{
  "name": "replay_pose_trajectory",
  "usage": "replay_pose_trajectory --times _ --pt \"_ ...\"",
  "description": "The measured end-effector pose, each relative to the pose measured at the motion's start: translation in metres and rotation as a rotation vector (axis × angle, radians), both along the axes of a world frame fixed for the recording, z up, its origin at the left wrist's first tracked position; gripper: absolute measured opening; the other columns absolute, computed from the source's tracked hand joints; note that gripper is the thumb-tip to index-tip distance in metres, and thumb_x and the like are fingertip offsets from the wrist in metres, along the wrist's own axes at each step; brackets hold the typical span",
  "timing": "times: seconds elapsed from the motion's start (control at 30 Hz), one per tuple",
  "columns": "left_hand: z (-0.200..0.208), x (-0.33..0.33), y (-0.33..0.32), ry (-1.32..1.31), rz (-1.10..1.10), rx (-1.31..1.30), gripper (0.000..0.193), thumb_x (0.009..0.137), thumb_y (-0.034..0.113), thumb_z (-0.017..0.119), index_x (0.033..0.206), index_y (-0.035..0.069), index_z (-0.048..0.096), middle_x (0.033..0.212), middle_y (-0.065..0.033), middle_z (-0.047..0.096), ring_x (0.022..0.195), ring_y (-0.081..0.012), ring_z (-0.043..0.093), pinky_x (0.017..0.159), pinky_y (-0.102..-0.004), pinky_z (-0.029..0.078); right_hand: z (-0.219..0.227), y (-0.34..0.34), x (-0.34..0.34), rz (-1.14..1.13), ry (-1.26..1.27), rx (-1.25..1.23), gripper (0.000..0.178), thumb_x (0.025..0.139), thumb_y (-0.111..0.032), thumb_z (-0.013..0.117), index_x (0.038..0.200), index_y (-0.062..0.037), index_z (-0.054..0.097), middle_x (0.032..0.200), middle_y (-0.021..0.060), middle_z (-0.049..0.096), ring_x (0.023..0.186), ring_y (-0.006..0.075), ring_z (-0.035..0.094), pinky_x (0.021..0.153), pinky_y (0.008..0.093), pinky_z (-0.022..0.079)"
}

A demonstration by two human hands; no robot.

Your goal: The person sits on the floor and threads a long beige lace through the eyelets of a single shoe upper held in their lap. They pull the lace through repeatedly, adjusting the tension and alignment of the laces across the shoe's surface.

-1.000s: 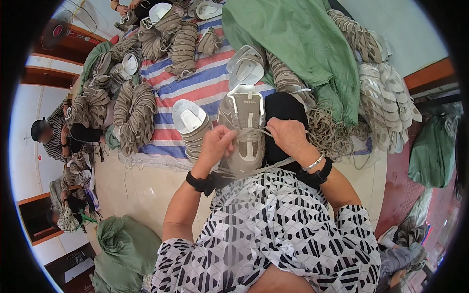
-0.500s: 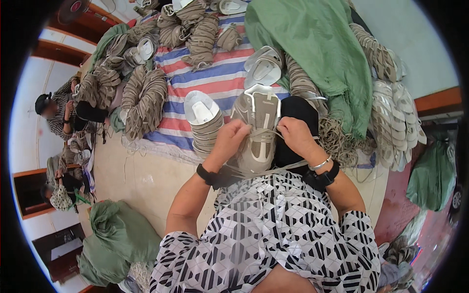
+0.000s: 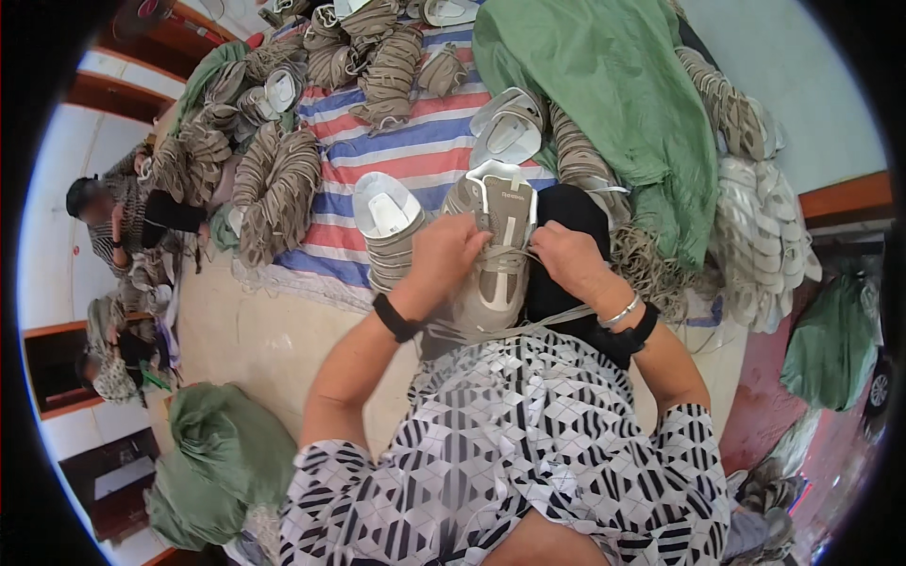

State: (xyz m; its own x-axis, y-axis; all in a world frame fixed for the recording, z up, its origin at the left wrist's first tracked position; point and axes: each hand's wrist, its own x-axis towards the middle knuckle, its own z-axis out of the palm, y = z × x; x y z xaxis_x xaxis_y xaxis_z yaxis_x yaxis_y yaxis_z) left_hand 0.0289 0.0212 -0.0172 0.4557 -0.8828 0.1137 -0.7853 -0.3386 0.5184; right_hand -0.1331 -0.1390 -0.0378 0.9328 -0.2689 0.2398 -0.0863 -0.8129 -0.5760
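Observation:
A taupe and pale grey shoe upper [image 3: 497, 288] lies over my lap, its tongue pointing away from me. Flat beige shoelace [image 3: 505, 253] crosses its front, and long loose ends trail over my thighs. My left hand [image 3: 444, 253] is closed in a pinch at the left eyelet edge, on the lace as far as I can see. On the opposite edge my right hand [image 3: 571, 262] pinches the lace between thumb and forefinger. The fingertips partly hide both eyelet rows. Just left of my left hand stands a stack of nested shoe uppers [image 3: 390, 222] with white linings.
A striped red, white and blue sheet [image 3: 377, 156] carries several bundles of uppers [image 3: 276, 193]. A green sack [image 3: 604, 104] covers more at the far right, beside a tangle of laces [image 3: 651, 264]. Another green sack [image 3: 222, 462] sits at lower left. Two people [image 3: 118, 212] work at the left.
My left hand has shifted slightly up and inward along the shoe upper's eyelet edge. My right hand has moved a little left, still pinching the lace.

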Motion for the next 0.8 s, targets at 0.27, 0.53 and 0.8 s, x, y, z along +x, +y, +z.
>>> replay_pose_trajectory --times 0.27,0.53,0.8 --pt "0.046 0.051 -0.028 -0.38 -0.714 -0.046 0.041 0.06 0.026 0.079 0.093 0.014 0.058 0.105 -0.0035 0.053 0.102 -0.0265 0.05 0.086 -0.0395 0.042 0.031 -0.022 0.026 0.451 -0.041 -0.534 0.007 0.072 -0.012 0.057 0.078 -0.0104 0.058 0.083 0.0049 0.052 0.083 0.0219 0.05 0.073 0.0336 0.04" --pt "0.041 0.063 -0.054 -0.43 -1.017 0.383 0.028 0.065 0.036 0.075 0.08 0.015 0.066 0.088 0.0011 0.059 0.1 -0.0216 0.053 0.081 -0.0386 0.044 0.041 -0.028 0.057 0.592 0.425 -0.499 0.007 0.073 -0.016 0.064 0.074 -0.0097 0.067 0.081 0.0062 0.061 0.088 0.0244 0.055 0.072 0.0362 0.042" --pt "0.026 0.067 -0.05 -0.419 -1.095 0.312 0.023 0.066 0.037 0.073 0.072 0.016 0.068 0.084 0.0 0.059 0.093 -0.0225 0.056 0.072 -0.041 0.051 0.026 -0.004 0.049 0.276 0.285 -0.514 0.009 0.071 -0.014 0.064 0.077 -0.0082 0.069 0.08 0.0056 0.062 0.089 0.0253 0.056 0.073 0.0387 0.039"
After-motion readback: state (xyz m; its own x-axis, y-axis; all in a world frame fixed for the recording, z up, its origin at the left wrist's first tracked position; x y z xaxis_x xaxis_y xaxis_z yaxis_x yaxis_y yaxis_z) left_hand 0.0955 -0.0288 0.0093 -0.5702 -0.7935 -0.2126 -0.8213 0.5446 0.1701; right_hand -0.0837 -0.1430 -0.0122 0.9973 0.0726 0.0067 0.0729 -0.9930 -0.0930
